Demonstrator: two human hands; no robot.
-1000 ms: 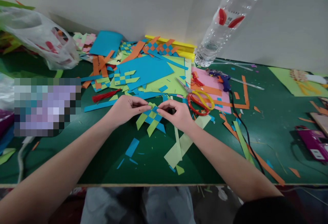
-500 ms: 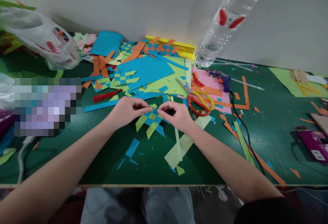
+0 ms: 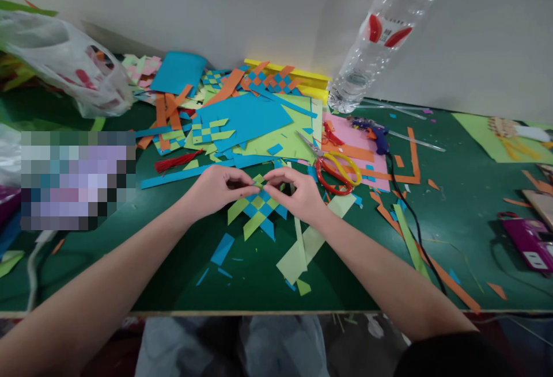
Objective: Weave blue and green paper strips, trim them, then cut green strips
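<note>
Between my two hands is a woven paper piece (image 3: 260,209) of blue and light green strips, its loose strip ends fanning toward me. My left hand (image 3: 220,190) pinches its far edge from the left, thumb and forefinger together. From the right, my right hand (image 3: 294,190) pinches the same edge, the fingertips of both hands almost meeting. A pale green paper strip (image 3: 294,256) lies by my right wrist. Scissors (image 3: 334,171) with red and yellow handles rest just beyond my right hand. A red tassel (image 3: 175,162) lies beyond my left hand.
Blue sheets (image 3: 246,118) and woven pieces pile up at the back. A plastic bottle (image 3: 367,60) stands at the wall, with a glue gun (image 3: 378,135) and its black cord to the right. A plastic bag (image 3: 78,66) and a blurred-out device (image 3: 78,181) are on the left.
The woven piece has tilted a little, its loose ends now hanging slightly nearer to me. Both hands keep their pinch at its far edge, with fingertips slightly shifted.
</note>
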